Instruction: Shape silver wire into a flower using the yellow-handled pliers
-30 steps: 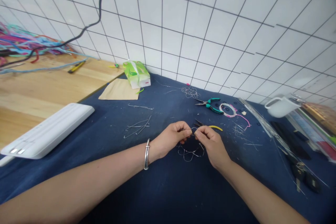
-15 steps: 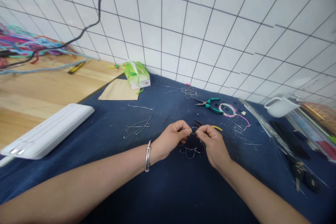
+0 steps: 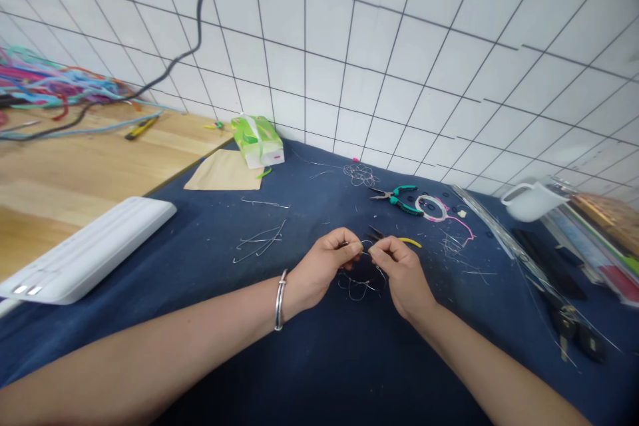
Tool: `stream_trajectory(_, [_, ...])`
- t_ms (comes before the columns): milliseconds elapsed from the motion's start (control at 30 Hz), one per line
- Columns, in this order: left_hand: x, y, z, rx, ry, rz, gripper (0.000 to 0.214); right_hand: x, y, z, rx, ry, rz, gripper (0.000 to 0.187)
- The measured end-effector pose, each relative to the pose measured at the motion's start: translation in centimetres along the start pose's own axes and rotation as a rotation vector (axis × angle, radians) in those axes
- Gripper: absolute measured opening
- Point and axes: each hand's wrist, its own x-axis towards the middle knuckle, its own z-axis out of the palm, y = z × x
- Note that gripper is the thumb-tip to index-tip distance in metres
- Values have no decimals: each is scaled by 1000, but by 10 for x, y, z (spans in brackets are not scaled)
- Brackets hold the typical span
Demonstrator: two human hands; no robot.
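Thin silvery wire [image 3: 358, 290], bent into loops, hangs below my fingers over the dark blue cloth [image 3: 299, 359]. My left hand [image 3: 327, 263] pinches it between thumb and forefinger. Close by on the right, my right hand [image 3: 402, 273] pinches the same wire, and a small arc of it shows between the fingertips. Just behind the hands lie pliers with a yellow handle [image 3: 410, 241], partly hidden by my right hand. Farther back are teal-handled needle-nose pliers [image 3: 399, 200], lying with their jaws apart.
Several cut wires [image 3: 259, 241] lie left of my hands. A coiled wire flower [image 3: 359, 175], a ring-shaped spool [image 3: 432, 208] and wire scraps [image 3: 453, 246] are behind and right. A white power strip [image 3: 94, 249] and a tissue pack [image 3: 257, 141] stand left; a white mug [image 3: 534, 201] stands right.
The two hands have come slightly closer together at the fingertips, still pinching the wire. The whole view has shifted a little.
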Motion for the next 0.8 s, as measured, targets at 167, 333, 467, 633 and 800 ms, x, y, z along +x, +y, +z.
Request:
stream_trajectory(167, [0, -1, 1, -90, -6, -15, 10, 0, 2, 0, 37, -13, 3, 14])
stream_trajectory(333, [2, -1, -1, -87, -23, -25, 12, 2, -3, -2, 99, -74, 18, 12])
stream_trajectory(467, [3, -3, -1, -34, -16, -37, 13, 3, -6, -3, 137, -95, 27, 12])
stream_trajectory(633, [2, -5, -1, -25, -27, -45, 13, 5, -3, -4, 156, -124, 57, 17])
stream_trajectory(800, [4, -3, -8, -185, 50, -55, 13, 5, -2, -13, 76, -160, 88, 30])
